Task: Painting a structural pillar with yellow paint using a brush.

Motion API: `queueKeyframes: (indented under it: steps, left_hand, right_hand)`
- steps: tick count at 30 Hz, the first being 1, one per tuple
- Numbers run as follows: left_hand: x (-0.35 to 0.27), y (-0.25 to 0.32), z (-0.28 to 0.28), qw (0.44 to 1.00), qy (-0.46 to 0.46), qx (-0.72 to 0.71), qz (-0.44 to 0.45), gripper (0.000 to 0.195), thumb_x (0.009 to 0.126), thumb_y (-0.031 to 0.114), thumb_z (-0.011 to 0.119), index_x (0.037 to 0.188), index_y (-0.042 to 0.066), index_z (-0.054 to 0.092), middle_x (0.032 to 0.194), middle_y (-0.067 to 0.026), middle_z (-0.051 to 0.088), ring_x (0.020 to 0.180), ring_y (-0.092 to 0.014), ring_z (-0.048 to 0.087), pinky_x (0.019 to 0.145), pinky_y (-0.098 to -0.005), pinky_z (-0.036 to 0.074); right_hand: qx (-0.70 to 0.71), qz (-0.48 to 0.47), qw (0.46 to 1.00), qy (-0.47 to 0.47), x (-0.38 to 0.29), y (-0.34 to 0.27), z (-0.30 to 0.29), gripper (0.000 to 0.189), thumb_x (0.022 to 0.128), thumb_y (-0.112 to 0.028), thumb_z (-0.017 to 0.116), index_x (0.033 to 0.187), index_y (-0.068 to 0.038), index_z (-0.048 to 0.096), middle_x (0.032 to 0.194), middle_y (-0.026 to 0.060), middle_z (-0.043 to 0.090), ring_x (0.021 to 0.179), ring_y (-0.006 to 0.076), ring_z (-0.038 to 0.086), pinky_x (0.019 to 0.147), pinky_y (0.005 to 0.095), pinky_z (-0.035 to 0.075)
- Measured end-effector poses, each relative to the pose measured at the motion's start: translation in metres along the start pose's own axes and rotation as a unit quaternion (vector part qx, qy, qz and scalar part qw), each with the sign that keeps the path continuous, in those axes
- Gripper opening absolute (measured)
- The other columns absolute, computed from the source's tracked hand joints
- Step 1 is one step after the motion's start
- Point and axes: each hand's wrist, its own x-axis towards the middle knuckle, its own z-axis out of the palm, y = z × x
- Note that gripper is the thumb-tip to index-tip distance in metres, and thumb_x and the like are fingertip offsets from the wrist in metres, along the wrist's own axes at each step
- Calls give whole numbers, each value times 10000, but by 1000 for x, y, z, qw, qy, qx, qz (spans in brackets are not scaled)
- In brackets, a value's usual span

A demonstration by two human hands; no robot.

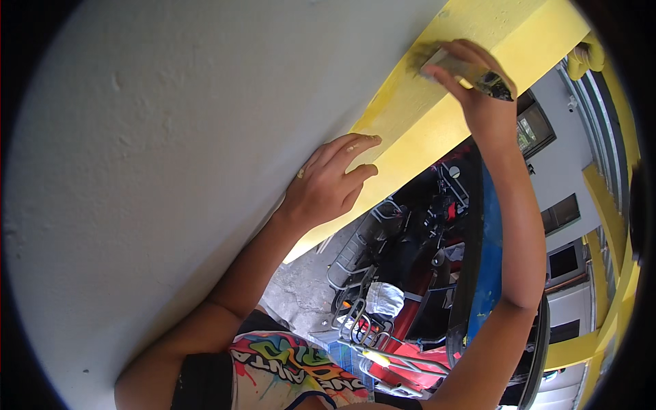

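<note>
My right hand [474,69] grips what looks like a wide paintbrush [458,69], its blurred bristles against the yellow-painted concrete beam [405,107], close to where that meets the grey wall. Dark stains cover the brush's handle end. Lower along the same beam, my left hand [328,177] lies with its fingers apart and nothing in them. Spots of yellowish paint mark its knuckles. The beam's inner face is duller and patchier yellow than its bright outer face [425,146]. Beside both hands spreads the grey wall [169,169], slightly bumpy.
Below the beam, several motorcycles [410,225] with metal racks stand on a concrete floor [302,282]. A vehicle's blue roof [487,246] lies under my right arm. A white cloth [384,299] rests on a parked vehicle. Yellow posts [605,328] and a windowed building [558,154] are at the right.
</note>
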Motion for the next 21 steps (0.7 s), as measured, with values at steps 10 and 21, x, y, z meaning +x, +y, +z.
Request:
queueKeyframes:
  steps: [10,21]
  left_hand:
    - [0,-1,-2,1000,2,-8,0,157,852,15,720,974,99,772,1425,-86,667,1314,-336,619,1069,-456,529]
    - [-2,-4,0,1000,3,-2,13,143,840,26,740,953,104,781,1201,-34,724,1226,-284,665,1008,-436,549]
  right_hand:
    - [-139,-62,988,36,-23,-40,23,380,865,-273,869,1179,-84,767,1218,166,715,1110,347,708,908,436,611]
    - [-19,31,991,-126,-84,-75,74,310,809,-80,830,1095,-24,724,1107,194,715,1071,389,697,897,451,604]
